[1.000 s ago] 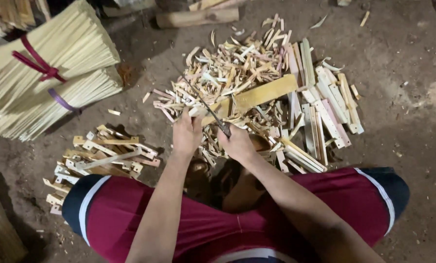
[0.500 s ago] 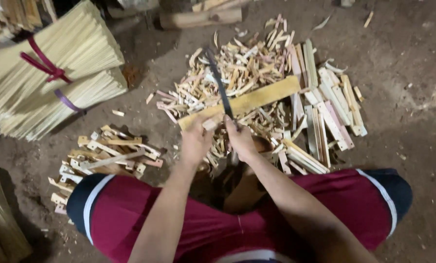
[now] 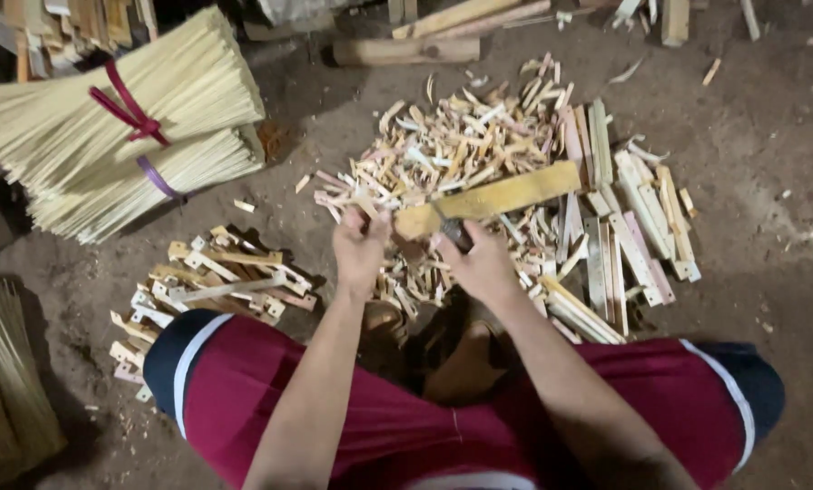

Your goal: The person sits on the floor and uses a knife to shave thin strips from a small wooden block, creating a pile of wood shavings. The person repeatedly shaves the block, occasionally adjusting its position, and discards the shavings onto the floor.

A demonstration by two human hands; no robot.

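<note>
- I see the bamboo slat [image 3: 497, 197] held flat above the offcut pile [image 3: 452, 154], stiff, light, splintery; best taken at its near end.
- Left hand [image 3: 361, 249] clenches that end.
- Right hand [image 3: 483, 263] grasps a knife [image 3: 452, 231] against it.

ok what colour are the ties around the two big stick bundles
On the stick bundles, the upper tie is dark pink-red, the lower tie purple; head view.

knife blade [image 3: 450, 229] mostly hidden, right hand [image 3: 483, 266] covering handle
</note>
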